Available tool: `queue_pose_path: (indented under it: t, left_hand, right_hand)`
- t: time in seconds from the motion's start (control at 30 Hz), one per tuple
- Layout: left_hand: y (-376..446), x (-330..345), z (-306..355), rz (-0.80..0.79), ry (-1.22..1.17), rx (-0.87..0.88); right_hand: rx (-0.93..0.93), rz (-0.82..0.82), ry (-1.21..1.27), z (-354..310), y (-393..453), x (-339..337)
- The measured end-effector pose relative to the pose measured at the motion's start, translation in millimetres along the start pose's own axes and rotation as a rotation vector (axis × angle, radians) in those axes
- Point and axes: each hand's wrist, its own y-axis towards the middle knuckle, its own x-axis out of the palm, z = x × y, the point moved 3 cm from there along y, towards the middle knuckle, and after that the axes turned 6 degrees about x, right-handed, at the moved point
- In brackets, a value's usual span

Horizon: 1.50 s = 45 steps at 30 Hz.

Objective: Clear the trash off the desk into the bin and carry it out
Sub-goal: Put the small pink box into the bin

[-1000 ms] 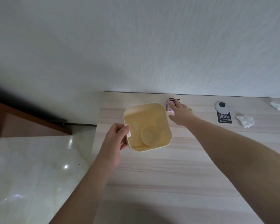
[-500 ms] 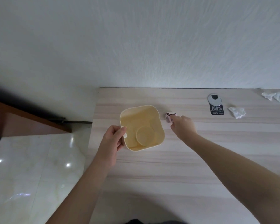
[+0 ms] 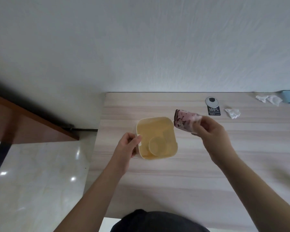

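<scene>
You have one view, from the camera on your head, looking forward and steeply down over the counter (image 3: 157, 190) from its near edge toward the wall (image 3: 141, 47) behind its far edge. It sits close; the counter's left edge and the floor (image 3: 40, 181) beside it show.

Wooden desk (image 3: 174, 181) bears bin (image 3: 157, 154), tissues (image 3: 233, 113), sticker (image 3: 214, 111).

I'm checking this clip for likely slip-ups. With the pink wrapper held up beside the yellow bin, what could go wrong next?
1. The right hand holds the pink wrapper beside the yellow bin, not over it; released now, it would likely land on the desk.
2. The left hand grips only the bin's rim, which could tip it.
3. The crumpled tissues lie far to the right and may be missed.
</scene>
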Motion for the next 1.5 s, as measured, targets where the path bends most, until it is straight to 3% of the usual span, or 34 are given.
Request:
queue_pose_path:
  t: [0.13,0.27,0.37,0.67,1.03,1.3,1.5]
  left_hand:
    - [-31.7,14.9,-3.1,-0.027,0.021,0.041]
    - [-63.7,28.8,-8.9,-0.031,0.048,0.052]
    - [-84.8,36.2,-17.2,-0.034,0.048,0.046]
    - [-125.8,22.3,-33.7,-0.148,0.027,0.049]
    - [-136.0,-22.9,-58.7,-0.219,-0.053,0.019]
    - [-139.5,18.7,-54.1,-0.407,0.000,0.012]
    - [-146.0,67.9,-34.1,-0.491,0.056,0.030]
  right_hand:
    - [-0.143,-0.103,-0.206,-21.5,-52.1,11.3]
    - [-0.122,-0.232,-0.365,-6.1,-75.9,41.4]
    - [-0.095,-0.203,-0.458,8.6,-81.0,48.3]
    - [0.201,-0.231,-0.372,23.7,-116.9,70.2]
    - [0.080,-0.066,-0.424,9.6,-203.0,74.2]
    - [-0.040,0.115,-0.580,17.5,-242.9,14.7]
    - [-0.021,0.228,-0.633,37.3,-259.9,-39.7]
